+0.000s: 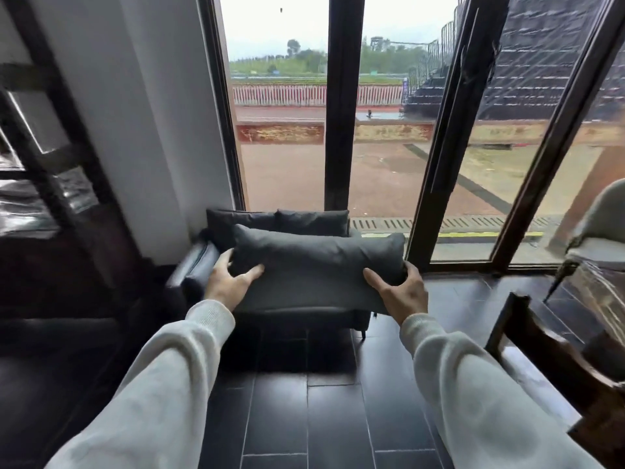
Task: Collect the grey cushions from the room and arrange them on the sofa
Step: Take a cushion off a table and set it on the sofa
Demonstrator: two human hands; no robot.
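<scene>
I hold a long grey cushion (pixel 314 265) out in front of me, level, above the seat of a small dark grey sofa (pixel 192 265) that stands against the window. My left hand (pixel 230 279) grips the cushion's left end with the thumb on top. At the cushion's right end, my right hand (pixel 399 289) grips it the same way. Two grey back cushions (pixel 277 220) lean side by side against the sofa's back. The held cushion hides most of the seat.
Tall dark-framed windows (pixel 343 130) rise behind the sofa. A white wall column (pixel 145 130) and dark wooden shelving (pixel 50 164) stand to the left. A dark wooden chair (pixel 554 367) and a pale chair (pixel 602 225) are at the right. Dark tile floor (pixel 304 418) lies below.
</scene>
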